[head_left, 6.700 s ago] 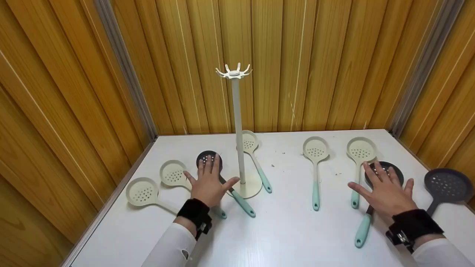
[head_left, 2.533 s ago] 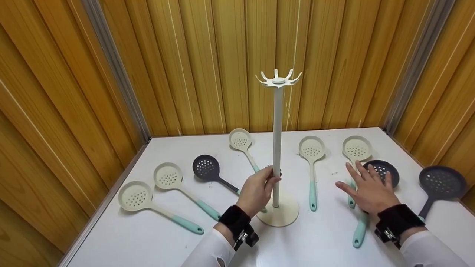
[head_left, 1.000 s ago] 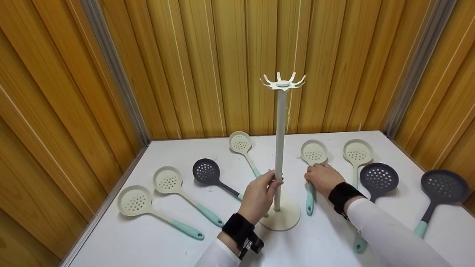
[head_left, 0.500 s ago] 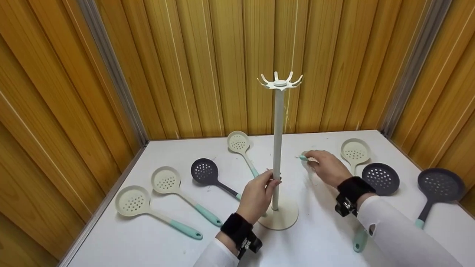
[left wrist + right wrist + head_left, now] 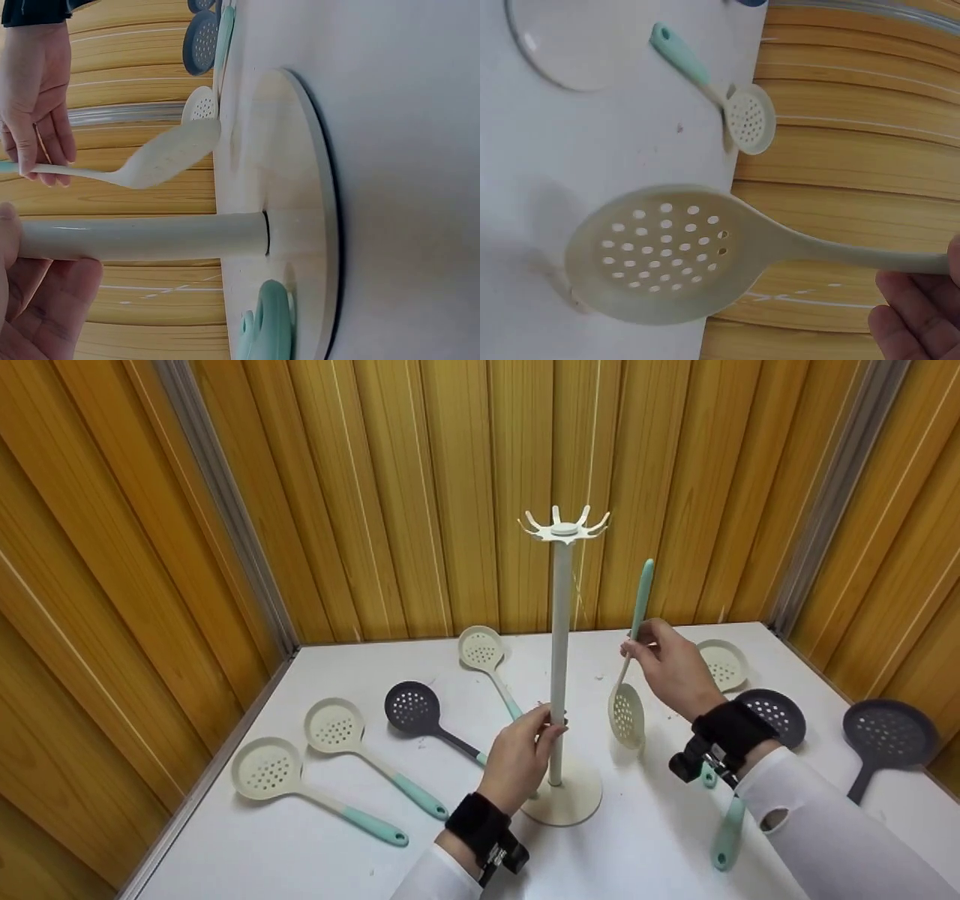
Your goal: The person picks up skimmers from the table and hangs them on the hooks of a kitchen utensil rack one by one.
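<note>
Surface (image 5: 262, 855): lower frame, white.
Stand (image 5: 561, 622): centre, upright; left grip (image 5: 517, 757) curled low round it, apparently for steadiness.
Pale skimmer (image 5: 627, 712): right of centre, handle up, bowl down; right grip (image 5: 675, 671) pinches mid-handle, probably for balance. One second earlier, this skimmer lay flat; its contact with the surface is now unclear.

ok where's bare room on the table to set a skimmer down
Bare: between the stand's base and the front-right mint handle, and nearside of the leftmost cream skimmer. Crowded: around the right wristband, where cream and dark skimmers bunch.
</note>
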{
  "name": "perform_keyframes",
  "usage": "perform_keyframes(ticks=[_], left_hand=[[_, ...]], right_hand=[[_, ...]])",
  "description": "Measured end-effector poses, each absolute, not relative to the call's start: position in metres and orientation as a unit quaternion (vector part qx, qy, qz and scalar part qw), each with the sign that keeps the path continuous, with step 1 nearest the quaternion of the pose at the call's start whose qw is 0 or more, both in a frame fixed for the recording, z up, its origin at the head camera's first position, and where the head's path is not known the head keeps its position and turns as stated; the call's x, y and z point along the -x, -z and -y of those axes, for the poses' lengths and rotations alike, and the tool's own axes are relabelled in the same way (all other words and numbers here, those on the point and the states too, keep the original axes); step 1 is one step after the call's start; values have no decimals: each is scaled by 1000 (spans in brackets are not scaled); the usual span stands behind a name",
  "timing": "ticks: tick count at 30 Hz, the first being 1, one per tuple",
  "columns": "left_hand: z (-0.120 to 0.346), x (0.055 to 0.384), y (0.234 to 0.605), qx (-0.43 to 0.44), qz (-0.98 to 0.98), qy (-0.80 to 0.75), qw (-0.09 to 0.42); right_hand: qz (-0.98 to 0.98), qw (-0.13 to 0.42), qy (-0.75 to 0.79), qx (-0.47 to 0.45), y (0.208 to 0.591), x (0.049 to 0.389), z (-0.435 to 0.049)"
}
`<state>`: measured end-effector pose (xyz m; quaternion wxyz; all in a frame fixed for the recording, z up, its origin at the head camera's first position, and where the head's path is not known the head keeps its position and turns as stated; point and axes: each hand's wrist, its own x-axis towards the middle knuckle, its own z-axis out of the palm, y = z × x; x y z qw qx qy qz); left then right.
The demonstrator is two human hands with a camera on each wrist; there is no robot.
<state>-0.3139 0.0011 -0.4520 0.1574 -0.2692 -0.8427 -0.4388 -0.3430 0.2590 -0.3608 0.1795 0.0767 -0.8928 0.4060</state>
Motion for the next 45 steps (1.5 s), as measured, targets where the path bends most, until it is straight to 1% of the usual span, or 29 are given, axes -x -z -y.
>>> perform_keyframes(ticks=[4,12,23,30,40,45], left_hand=[[-1,314,453,271,841,439,164],[-1,313,454,274,836,444,170],[-2,313,456,281,833,444,174],[-3,312,456,269,838,447,163],[-2,315,455,275,839,438,171],[-1,315,455,273,838,441,168]], right_hand=[[868,189,-451,-85,347,336,-250],[829,232,-490,-138,320,322,-233],[815,250,-496,-162,301,307,-223],[821,240,-492,-159,297,305,-220],[817,259,-485,-173,299,308,-219],[819,256,-485,-172,303,308,-217]])
